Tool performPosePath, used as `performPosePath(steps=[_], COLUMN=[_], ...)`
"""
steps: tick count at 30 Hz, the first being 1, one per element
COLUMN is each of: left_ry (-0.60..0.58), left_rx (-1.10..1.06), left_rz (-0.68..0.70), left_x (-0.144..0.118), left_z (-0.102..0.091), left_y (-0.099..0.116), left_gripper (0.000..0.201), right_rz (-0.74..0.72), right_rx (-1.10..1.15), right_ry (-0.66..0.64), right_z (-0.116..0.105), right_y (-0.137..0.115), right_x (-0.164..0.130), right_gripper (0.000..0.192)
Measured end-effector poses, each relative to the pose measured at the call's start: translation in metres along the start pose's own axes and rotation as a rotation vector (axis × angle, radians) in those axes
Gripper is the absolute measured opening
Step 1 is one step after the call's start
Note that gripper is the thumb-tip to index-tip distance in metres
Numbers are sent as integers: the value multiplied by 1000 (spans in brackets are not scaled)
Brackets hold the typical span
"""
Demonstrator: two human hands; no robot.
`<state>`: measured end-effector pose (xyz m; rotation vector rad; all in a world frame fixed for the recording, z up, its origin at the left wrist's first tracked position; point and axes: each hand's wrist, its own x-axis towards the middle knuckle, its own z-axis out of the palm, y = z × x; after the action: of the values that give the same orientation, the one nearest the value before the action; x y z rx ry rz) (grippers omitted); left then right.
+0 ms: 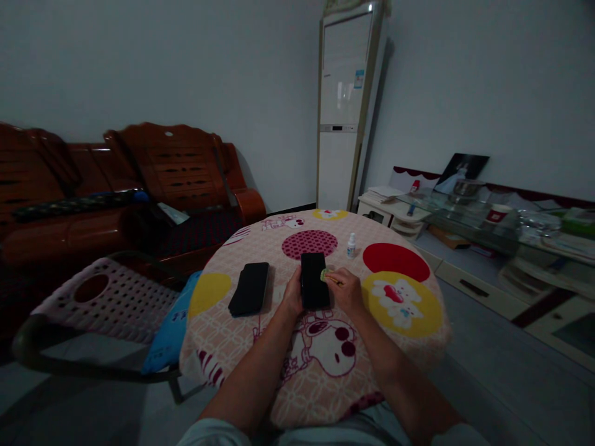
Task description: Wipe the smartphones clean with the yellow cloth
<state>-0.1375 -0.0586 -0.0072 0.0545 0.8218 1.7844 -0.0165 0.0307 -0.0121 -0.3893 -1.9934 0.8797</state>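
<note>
A black phone (314,279) lies screen-up on a round table covered by a cartoon-print cloth (404,322). My left hand (294,293) grips the phone's left edge near its lower end. My right hand (344,288) rests at the phone's right edge, fingers pinched on a small pale green cloth or pad (324,274) that touches the screen. A second black phone or case (250,288) lies flat to the left, apart from my hands. A small white bottle (351,245) stands just beyond my right hand.
A pink perforated plastic chair (97,297) stands left of the table, with a blue bag (170,328) beside it. A wooden sofa (153,179) lines the far left. A tall white air conditioner (344,105) stands in the corner. A low glass-topped cabinet (488,229) runs along the right wall.
</note>
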Motion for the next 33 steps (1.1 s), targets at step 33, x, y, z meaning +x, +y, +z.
performPosePath(steps=[33], left_ry=[764], left_rx=[-82], left_rz=[862], left_x=[-38], left_z=[-36], left_y=[90], left_gripper=[49], right_rz=[-126], right_rx=[-205], right_ry=[57], right_z=[10], right_y=[19], right_x=[-1], right_gripper=[19])
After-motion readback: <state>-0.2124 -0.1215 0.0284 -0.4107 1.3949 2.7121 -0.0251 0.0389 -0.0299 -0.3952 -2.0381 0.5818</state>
